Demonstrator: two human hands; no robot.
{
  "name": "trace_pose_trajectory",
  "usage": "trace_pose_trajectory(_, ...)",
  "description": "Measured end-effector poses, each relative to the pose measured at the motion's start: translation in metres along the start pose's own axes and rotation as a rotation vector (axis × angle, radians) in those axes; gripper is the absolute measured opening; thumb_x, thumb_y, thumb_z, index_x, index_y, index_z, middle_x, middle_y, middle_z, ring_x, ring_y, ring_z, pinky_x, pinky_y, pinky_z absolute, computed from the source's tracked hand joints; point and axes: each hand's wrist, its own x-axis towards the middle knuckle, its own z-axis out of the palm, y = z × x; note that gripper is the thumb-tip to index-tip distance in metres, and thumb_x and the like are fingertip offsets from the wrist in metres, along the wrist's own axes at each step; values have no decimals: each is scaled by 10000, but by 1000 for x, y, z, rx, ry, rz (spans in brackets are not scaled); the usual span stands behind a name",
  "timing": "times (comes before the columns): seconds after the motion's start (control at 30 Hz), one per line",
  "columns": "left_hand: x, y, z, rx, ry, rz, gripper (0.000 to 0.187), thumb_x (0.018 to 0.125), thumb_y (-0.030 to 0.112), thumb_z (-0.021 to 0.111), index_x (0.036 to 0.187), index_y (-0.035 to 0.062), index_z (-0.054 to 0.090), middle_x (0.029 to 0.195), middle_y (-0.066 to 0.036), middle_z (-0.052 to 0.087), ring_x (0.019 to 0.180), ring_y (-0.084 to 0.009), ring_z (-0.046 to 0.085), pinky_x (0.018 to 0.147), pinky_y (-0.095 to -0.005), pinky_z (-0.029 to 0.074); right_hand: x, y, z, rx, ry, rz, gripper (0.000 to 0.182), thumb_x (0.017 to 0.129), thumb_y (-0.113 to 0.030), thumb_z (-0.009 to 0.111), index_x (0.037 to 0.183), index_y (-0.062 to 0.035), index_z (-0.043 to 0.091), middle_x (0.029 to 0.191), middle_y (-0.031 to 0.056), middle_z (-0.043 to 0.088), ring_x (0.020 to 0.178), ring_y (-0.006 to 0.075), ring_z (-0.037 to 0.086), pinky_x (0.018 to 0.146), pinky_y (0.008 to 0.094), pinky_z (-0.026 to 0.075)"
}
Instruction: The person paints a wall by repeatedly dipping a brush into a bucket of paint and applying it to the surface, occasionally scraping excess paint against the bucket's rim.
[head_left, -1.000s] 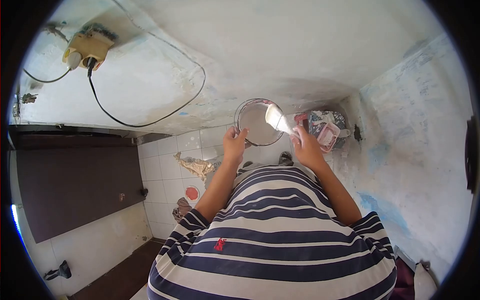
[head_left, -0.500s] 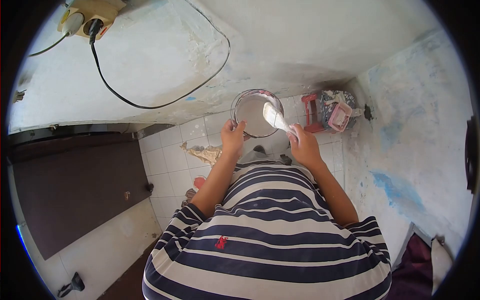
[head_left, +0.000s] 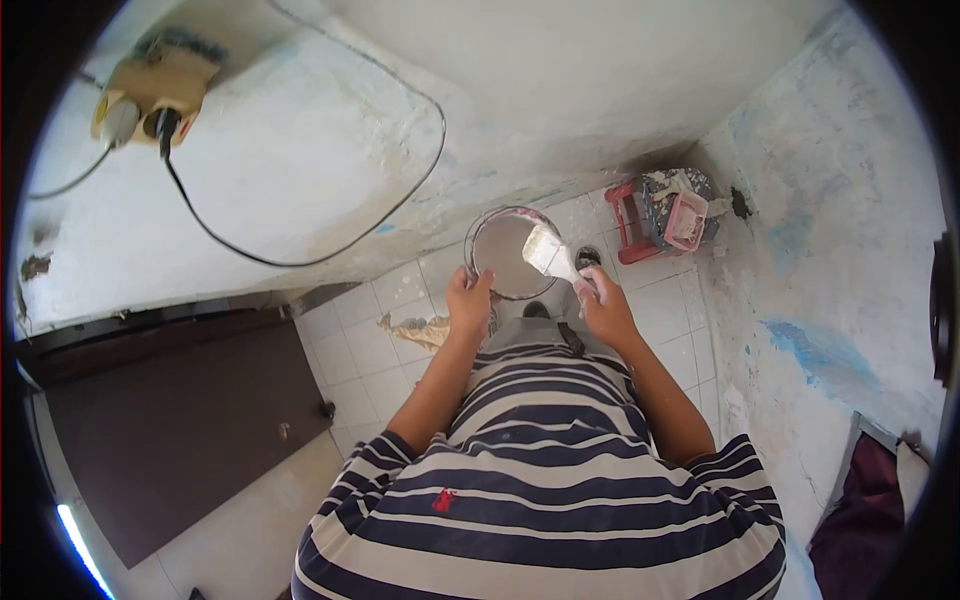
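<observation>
My left hand [head_left: 468,300] is closed on the near left rim of a round bucket [head_left: 469,243], thumb over the edge. Pale whitish paint [head_left: 497,248] lies inside it. Between thumb and fingers of my right hand [head_left: 606,308] is the handle of a wide, paint-coated paintbrush [head_left: 547,252]. The bristles point up and left, overlapping the bucket's right side in this view. My body in a striped shirt is close behind both hands.
A red step stool [head_left: 632,222] with a paint-spattered top carries a pink tray [head_left: 686,222] to the right. Patchy walls surround the tiled floor. A black cable [head_left: 300,262] hangs from a socket block [head_left: 150,95]; crumpled cloth [head_left: 420,330] lies near my feet.
The view has shifted, and the bucket appears slightly lower. The paintbrush has turned to show more of its broad face, its bristles still over the bucket's right side. Both holds remain.
</observation>
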Motion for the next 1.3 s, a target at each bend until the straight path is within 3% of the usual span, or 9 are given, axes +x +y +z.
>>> trace_pose_trajectory(0.13,3,-2,0,-8,14,-38,158,924,118,648,887,47,511,911,-60,582,818,-168,625,631,-338,577,11,14,-10,739,-62,258,222,1017,-166,480,1198,-38,497,872,2,535,717,126,549,767,329,512)
trace_pose_trajectory(0.4,23,-34,-19,45,126,-193,259,914,140,669,857,71,427,892,-47,479,826,-165,576,662,-375,614,99,86,-46,1108,65,396,101,1013,-203,500,1051,-110,488,745,-44,392,636,95,459,758,354,504)
trace_pose_trajectory(0.67,5,-27,-11,113,199,-204,141,938,115,621,997,34,521,1000,-67,564,905,-170,604,680,-363,602,258,217,-46,248,301,351,187,980,-199,529,971,-27,602,710,0,509,583,115,495,490,277,407)
trace_pose_trajectory(0.8,2,-32,-3,73,251,-233,139,940,100,611,1031,28,533,1024,-62,579,920,-165,604,667,-350,590,308,207,-51,589,311,496,226,968,-210,539,975,2,617,710,37,549,608,136,539,492,320,422)
trace_pose_trajectory(0.9,0,-42,-6,121,272,-243,143,929,107,633,944,33,512,946,-53,566,840,-149,587,655,-350,593,325,201,-47,331,422,409,237,968,-199,530,999,15,625,705,56,561,630,135,568,507,337,434)
trace_pose_trajectory(0.97,0,-50,-15,145,246,-261,181,944,101,602,1084,32,510,1052,-76,584,933,-197,609,724,-395,597,308,149,-69,119,386,382,316,941,-254,541,977,43,645,874,213,665,836,358,633,813,438,492)
trace_pose_trajectory(1.2,-4,-49,-8,187,225,-280,235,966,94,562,1187,32,514,1132,-95,606,1007,-233,633,806,-453,601,227,65,-125,591,366,183,264,944,-199,543,947,44,645,734,151,641,582,308,554,569,395,466)
trace_pose_trajectory(1.23,-4,-48,-7,190,221,-277,235,966,94,562,1187,32,514,1132,-95,606,1007,-233,633,806,-453,601,231,80,-124,545,390,260,261,948,-203,553,975,40,645,714,86,578,585,220,534,549,360,471)
trace_pose_trajectory(1.3,-6,-43,0,141,256,-253,159,932,123,637,929,32,507,946,-54,559,833,-151,578,682,-360,597,252,135,-112,503,422,334,262,953,-207,563,1003,37,644,693,21,515,588,132,514,528,326,476)
